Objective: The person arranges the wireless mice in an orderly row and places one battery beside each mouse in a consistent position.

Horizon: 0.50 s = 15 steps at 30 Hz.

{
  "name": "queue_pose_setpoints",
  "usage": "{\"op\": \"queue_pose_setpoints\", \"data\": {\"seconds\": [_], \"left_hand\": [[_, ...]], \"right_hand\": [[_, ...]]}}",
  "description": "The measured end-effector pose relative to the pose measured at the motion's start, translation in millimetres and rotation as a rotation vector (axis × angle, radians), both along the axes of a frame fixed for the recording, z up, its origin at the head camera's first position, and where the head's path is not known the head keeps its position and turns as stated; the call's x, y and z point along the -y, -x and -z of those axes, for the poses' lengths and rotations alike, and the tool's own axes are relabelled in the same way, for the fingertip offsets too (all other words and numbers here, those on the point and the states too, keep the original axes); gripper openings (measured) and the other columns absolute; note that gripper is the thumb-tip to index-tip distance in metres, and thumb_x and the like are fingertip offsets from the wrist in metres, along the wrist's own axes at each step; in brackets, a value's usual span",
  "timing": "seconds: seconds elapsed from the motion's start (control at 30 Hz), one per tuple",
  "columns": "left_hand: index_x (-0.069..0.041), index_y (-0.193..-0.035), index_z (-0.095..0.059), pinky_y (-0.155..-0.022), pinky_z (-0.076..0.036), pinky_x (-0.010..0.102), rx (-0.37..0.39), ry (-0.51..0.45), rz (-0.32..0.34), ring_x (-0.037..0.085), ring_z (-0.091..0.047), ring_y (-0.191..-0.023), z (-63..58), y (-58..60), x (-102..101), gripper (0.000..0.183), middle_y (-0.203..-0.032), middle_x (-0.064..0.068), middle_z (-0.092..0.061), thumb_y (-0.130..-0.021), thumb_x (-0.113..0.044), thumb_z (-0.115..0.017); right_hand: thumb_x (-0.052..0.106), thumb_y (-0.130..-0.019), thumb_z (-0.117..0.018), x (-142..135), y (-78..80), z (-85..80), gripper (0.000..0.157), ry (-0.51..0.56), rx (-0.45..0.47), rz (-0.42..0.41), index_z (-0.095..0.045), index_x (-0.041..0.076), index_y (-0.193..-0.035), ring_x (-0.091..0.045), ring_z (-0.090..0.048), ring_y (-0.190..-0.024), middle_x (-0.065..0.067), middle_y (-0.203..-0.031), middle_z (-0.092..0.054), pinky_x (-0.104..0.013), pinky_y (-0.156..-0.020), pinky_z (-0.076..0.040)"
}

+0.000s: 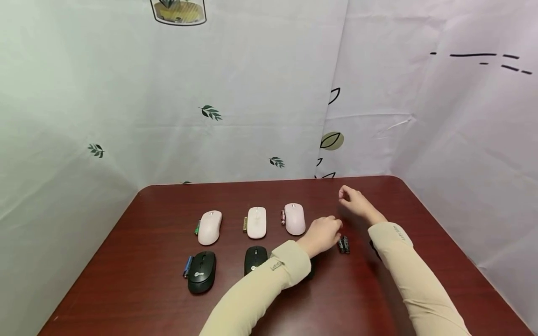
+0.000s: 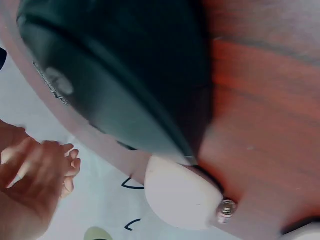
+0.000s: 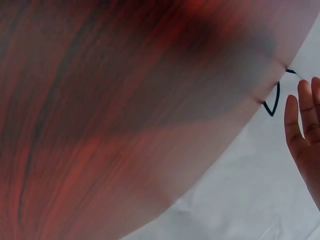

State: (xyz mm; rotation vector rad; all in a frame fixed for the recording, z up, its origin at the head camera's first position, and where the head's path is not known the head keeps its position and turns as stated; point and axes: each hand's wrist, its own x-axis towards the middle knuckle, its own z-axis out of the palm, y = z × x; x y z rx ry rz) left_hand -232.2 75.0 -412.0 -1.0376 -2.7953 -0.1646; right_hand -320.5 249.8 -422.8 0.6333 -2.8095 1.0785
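My left hand (image 1: 322, 233) reaches over the table with loosely bent fingers, its fingertips right by two black batteries (image 1: 343, 245). Nothing shows between those fingers. Below the left forearm, a black mouse (image 2: 115, 90) looms large in the left wrist view; in the head view the sleeve hides most of it. A pale pink mouse (image 1: 294, 219) with a small battery (image 1: 283, 217) along its left side lies beyond the left wrist. Farther back and right, my right hand (image 1: 356, 202) hovers above the table, fingers extended and holding nothing in the right wrist view.
Left of the hands are two white mice (image 1: 209, 227) in the back row and two black mice (image 1: 201, 272) in front. Green, gold and blue batteries (image 1: 187, 267) lie beside some of them. Behind the dark red table (image 1: 126, 261) hangs a white printed curtain (image 1: 252, 93).
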Motion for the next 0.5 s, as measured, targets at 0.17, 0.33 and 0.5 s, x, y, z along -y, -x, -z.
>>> {"op": "queue_pose_setpoints", "data": {"seconds": [0.17, 0.33, 0.5], "left_hand": [[-0.021, -0.098, -0.068, -0.072, -0.052, 0.025, 0.130, 0.138, -0.049, 0.013, -0.063, -0.088, 3.8, 2.4, -15, 0.028, -0.099, -0.005, -0.062, -0.082, -0.044, -0.069], [-0.025, -0.094, -0.069, -0.076, -0.051, 0.027, 0.182, 0.221, -0.085, 0.013, -0.059, -0.094, 6.4, -0.1, -23, 0.035, -0.100, -0.007, -0.062, -0.074, -0.053, -0.073], [-0.030, -0.098, -0.070, -0.076, -0.051, 0.027, 0.126, 0.296, -0.088, 0.012, -0.058, -0.096, 10.0, -3.9, -30, 0.032, -0.105, -0.007, -0.061, -0.074, -0.051, -0.074]], "right_hand": [[-0.002, -0.091, -0.051, 0, 0.7, 2.2, 0.009, 0.004, 0.015, -0.008, -0.044, 0.003, -0.089, -0.016, -0.040, -0.063, -0.007, -0.078, -0.046, -0.030, -0.061, -0.036], [-0.003, -0.091, -0.051, 3, 1.1, 1.1, 0.009, 0.007, -0.009, -0.009, -0.045, 0.003, -0.089, -0.017, -0.043, -0.067, -0.009, -0.079, -0.049, -0.031, -0.063, -0.038], [-0.003, -0.091, -0.051, 3, 2.6, 0.2, 0.008, -0.011, -0.021, 0.001, -0.044, 0.002, -0.090, -0.018, -0.046, -0.070, -0.011, -0.080, -0.051, -0.032, -0.065, -0.038]]}}
